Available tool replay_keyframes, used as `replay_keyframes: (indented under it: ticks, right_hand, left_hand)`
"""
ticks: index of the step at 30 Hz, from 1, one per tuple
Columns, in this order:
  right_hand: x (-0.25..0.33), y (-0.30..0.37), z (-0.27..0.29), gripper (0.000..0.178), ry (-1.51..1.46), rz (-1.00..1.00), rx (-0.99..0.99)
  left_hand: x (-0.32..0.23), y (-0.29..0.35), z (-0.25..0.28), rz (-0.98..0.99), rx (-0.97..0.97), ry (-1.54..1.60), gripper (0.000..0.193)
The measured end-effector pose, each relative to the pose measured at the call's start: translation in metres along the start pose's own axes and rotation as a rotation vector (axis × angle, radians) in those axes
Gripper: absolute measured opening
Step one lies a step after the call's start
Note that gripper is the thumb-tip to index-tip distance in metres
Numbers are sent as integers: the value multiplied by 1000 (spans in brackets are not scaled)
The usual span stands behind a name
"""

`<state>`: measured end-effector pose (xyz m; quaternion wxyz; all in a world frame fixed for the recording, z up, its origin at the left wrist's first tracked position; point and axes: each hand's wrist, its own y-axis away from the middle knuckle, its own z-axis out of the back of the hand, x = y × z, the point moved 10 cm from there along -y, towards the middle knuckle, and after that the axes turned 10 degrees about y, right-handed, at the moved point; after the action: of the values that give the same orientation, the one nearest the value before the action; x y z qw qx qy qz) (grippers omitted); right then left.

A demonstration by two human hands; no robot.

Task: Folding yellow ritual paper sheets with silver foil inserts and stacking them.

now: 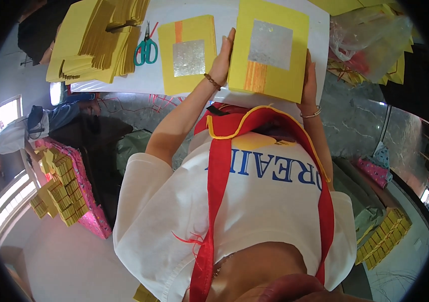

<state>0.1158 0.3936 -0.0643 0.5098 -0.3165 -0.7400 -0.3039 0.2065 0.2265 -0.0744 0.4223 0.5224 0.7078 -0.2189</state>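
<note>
Left hand (221,63) fingers flat against one edge, right hand (308,80) pressed to the other, and between them a thick stack of yellow paper (270,48) with a silver foil square is gripped and squared up over the white table (139,80). Just left of the left fingers lies a second stack (187,53), already neat. Beyond that, green scissors (146,49), then a loose heap of sheets (94,40), which looks to be unsorted work remaining.

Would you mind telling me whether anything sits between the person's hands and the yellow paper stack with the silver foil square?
Nothing visible does. The left hand and right hand already grip opposite edges of the yellow paper stack. A second stack and the scissors lie off to the left.
</note>
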Motion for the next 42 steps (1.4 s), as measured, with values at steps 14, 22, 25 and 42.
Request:
replay_keyframes:
  ticks: [14,22,25,42]
  right_hand:
    - [12,-8,-12,53,25,-6,7]
    - [3,-11,7,53,168,95,38]
    - [6,-3,-2,53,118,27,19]
    - [-15,-3,6,51,-50,-157,5]
  left_hand:
    - [-14,26,-18,-30,25,-72,79]
    - [-15,29,-4,-11,89,-106,85]
    - [-12,42,-4,34,41,-21,83]
    - [-19,54,-26,-36,109,-504,83]
